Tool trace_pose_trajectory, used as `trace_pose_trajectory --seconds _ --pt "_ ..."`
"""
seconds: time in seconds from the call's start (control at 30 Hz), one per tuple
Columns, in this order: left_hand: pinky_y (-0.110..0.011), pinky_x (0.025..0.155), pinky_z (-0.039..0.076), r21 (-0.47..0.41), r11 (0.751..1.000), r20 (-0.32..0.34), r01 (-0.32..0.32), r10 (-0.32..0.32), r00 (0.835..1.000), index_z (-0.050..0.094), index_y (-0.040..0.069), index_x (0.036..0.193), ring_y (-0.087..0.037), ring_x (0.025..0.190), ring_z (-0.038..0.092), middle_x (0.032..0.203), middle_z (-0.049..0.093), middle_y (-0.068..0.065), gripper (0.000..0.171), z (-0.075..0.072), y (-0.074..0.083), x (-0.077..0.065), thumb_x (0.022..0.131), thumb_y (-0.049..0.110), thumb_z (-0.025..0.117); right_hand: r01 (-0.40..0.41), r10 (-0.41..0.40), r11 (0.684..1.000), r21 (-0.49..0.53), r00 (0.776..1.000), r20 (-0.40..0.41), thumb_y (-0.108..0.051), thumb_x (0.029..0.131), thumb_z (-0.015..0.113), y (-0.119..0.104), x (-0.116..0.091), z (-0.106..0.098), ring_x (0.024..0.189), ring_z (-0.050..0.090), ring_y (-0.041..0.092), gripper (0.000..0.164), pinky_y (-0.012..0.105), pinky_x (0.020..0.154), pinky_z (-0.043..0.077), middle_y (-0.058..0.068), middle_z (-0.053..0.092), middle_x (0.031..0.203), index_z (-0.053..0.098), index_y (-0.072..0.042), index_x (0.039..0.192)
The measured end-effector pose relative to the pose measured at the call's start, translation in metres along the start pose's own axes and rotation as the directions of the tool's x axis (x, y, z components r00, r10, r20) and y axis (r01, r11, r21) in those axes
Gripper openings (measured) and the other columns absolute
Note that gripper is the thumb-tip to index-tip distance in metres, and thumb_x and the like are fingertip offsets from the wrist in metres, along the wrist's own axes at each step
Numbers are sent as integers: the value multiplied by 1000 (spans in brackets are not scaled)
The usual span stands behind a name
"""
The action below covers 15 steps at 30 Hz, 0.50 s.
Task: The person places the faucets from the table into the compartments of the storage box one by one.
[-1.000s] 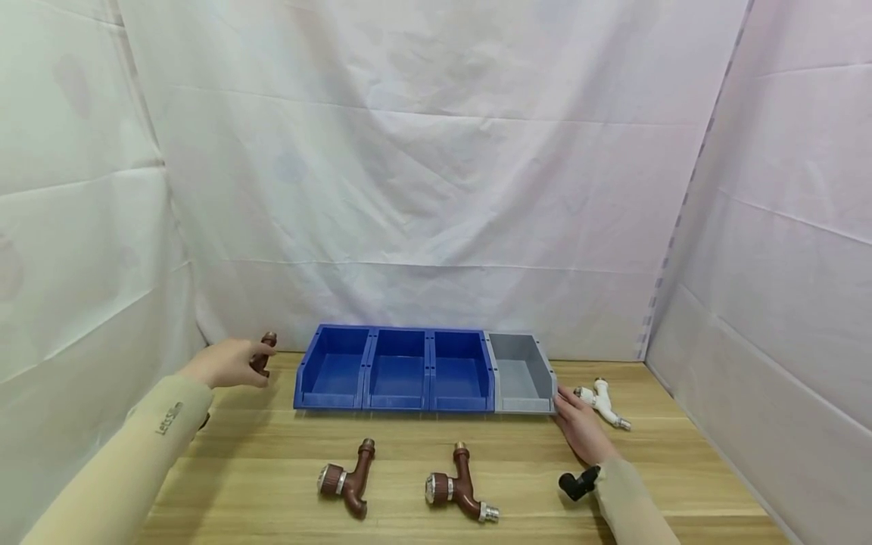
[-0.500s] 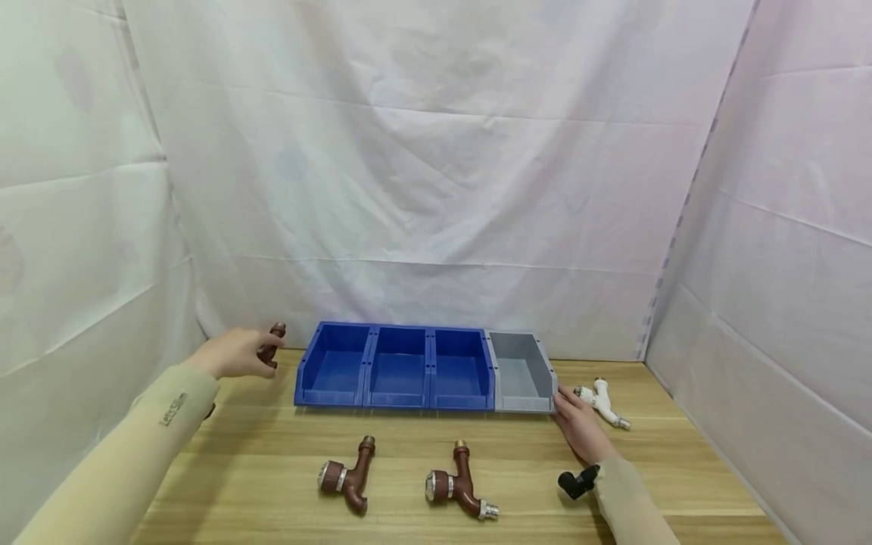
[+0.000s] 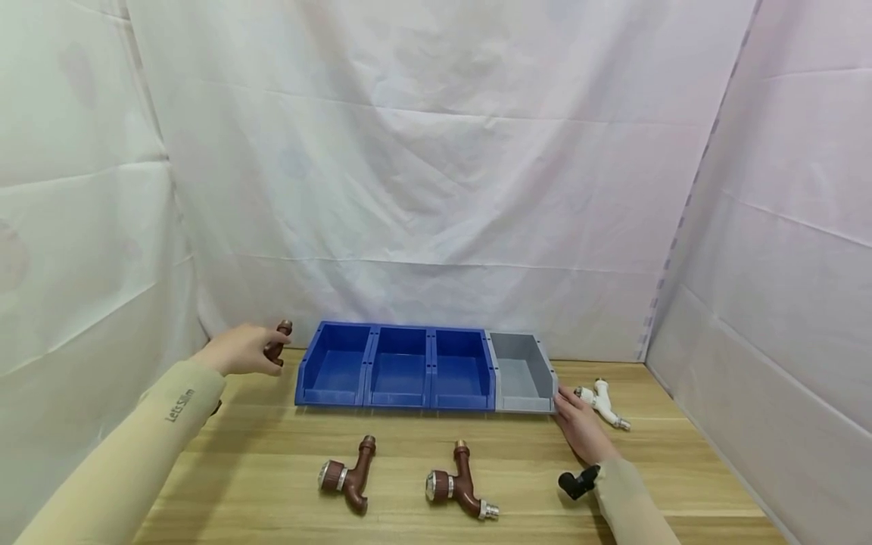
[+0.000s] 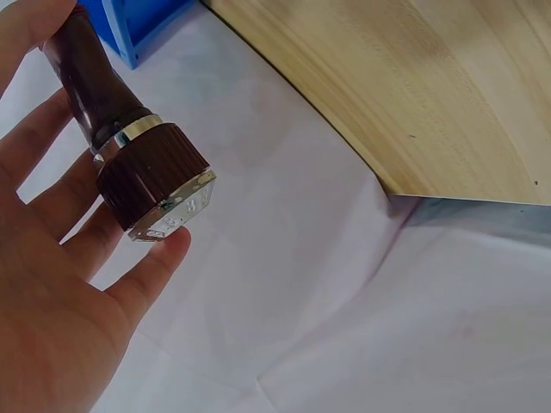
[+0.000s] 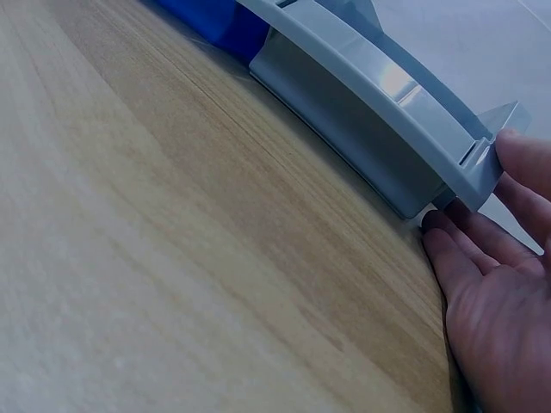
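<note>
My left hand [image 3: 244,349] holds a dark brown faucet [image 3: 278,344] in the air, left of the blue bins [image 3: 333,399]. In the left wrist view the faucet's ribbed knob [image 4: 155,176] with its clear faceted cap points away from the thumb, and the fingers [image 4: 151,275] lie along and behind it. My right hand [image 3: 582,428] rests against the right front corner of the grey bin [image 3: 524,405]. Seen from the right wrist, its fingertips [image 5: 443,237] touch that corner near the tabletop, with the fingers fairly straight.
Two brown faucets [image 3: 357,478] [image 3: 465,484] lie at the front of the wooden table [image 3: 402,522]. A white faucet [image 3: 602,403] lies right of the grey bin. A black fitting [image 3: 577,482] is beside the right sleeve. White cloth [image 3: 409,189] encloses the back and sides.
My left hand has moved a little to the right and up with the brown faucet, closer to the blue bins. The right hand stays at the grey bin.
</note>
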<state>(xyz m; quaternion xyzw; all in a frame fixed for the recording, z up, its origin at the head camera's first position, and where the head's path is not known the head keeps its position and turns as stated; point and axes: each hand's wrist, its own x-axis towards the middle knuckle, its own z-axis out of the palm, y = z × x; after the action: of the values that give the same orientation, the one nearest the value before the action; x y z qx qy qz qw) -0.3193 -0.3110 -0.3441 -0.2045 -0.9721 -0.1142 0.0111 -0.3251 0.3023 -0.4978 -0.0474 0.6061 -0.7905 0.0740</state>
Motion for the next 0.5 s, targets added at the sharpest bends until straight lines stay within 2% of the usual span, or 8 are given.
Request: trace_pose_trajectory --seconds 0.27,0.5 --pt "-37 67 41 9 1000 14 6 -6 1000 65 2 124 -19 75 52 92 65 0 59 -1 5 5 73 30 80 17 -17 1000 -14 1000 1 -13 106 39 2 -1 0 145 6 30 63 38 115 15 19 1 160 2 3 153" --pt "-41 70 47 3 1000 20 15 -15 1000 64 2 125 -19 81 57 105 68 -9 60 -1 7 9 74 30 80 19 -19 1000 -18 1000 0 -13 106 40 4 0 -1 145 6 30 63 37 114 16 19 1 160 2 4 153"
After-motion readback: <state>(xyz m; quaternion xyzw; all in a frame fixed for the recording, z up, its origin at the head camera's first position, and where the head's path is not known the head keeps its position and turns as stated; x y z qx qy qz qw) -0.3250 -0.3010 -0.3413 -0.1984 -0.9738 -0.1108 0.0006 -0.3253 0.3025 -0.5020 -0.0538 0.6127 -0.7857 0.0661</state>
